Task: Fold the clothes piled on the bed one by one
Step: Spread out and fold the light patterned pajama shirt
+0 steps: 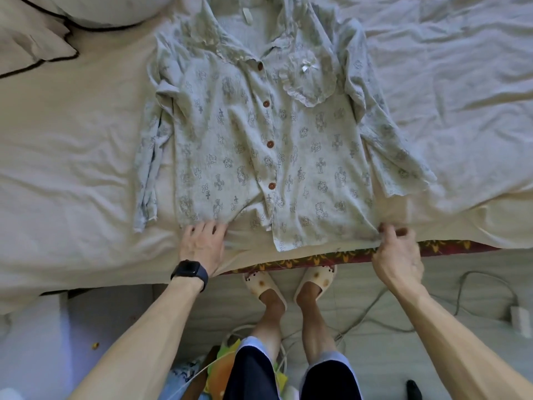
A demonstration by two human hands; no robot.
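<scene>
A pale grey-green printed pyjama shirt [259, 140] with brown buttons lies spread face up on the bed, collar away from me, hem at the bed's near edge. Both long sleeves lie down along its sides. My left hand [203, 243], with a dark watch on its wrist, grips the hem's left corner. My right hand [396, 249] pinches the hem's right corner with its fingers curled.
The bed's cream sheet [72, 168] is rumpled, with a bunched white cover [461, 82] at the right and dark-piped pillows [37, 39] at the far left. A red patterned mattress edge [331, 256] shows below. Cables and a white adapter [517, 317] lie on the floor by my feet.
</scene>
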